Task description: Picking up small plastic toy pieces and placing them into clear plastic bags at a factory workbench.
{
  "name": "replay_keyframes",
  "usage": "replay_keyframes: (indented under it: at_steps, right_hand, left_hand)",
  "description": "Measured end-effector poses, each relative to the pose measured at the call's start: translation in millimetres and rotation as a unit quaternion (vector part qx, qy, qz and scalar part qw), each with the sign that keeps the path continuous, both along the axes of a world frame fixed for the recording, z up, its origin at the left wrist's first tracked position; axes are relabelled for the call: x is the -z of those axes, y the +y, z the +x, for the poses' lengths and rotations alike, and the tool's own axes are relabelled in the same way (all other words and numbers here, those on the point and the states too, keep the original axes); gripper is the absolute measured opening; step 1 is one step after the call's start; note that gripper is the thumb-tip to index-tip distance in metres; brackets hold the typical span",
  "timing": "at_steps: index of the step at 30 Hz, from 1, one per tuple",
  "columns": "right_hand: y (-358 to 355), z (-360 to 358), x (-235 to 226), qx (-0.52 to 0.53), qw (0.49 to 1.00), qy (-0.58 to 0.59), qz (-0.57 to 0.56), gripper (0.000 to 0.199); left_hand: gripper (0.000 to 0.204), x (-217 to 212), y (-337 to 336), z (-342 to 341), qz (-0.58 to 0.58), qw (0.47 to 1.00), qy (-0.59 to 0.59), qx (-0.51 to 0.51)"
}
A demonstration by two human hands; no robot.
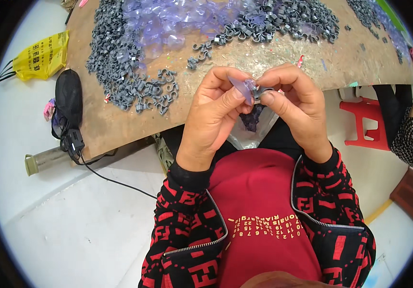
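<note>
My left hand (216, 108) pinches a clear, purple-tinted suction cup (241, 89) between thumb and fingers. Close against it, my right hand (295, 103) grips a small grey plastic clip (262, 91), partly hidden by the fingertips. The two pieces meet in front of my chest, above the near edge of the table. Whether they are joined, I cannot tell. Below my hands, a clear plastic bag (249, 137) with dark pieces (251, 120) in it lies at my lap.
On the wooden table (168, 115) lie heaps of grey clips (115, 72) and suction cups (168, 21). A yellow bag (43, 55), a black mesh pouch (68, 91) with a cable and a bottle (48, 160) are at the left. At the right, a person sits near a red stool (367, 122).
</note>
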State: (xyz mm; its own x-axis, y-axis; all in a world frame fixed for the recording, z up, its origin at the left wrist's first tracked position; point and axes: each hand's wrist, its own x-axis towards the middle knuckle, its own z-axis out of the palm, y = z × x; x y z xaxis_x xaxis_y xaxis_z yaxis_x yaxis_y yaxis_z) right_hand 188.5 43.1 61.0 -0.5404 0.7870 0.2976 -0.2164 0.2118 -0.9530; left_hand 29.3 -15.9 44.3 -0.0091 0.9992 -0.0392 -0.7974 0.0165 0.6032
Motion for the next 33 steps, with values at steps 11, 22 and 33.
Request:
replay_keyframes:
  at_steps: [11,22,33]
  right_hand:
    - [8.2,11.1,-4.0,0.002,0.988,-0.104,0.114,0.016]
    - [16.0,11.6,-12.8,-0.02,0.962,-0.154,0.225,0.01]
    - [15.2,4.1,7.7,-0.05,0.99,-0.031,-0.125,0.013]
  left_hand:
    - [0.018,-7.8,-4.5,-7.0,0.074,0.896,0.428,-0.093]
    - [0.021,-5.6,-2.3,-12.6,0.191,0.74,0.633,-0.123]
    - [0.021,11.5,-4.9,4.9,-0.021,0.97,0.239,0.05]
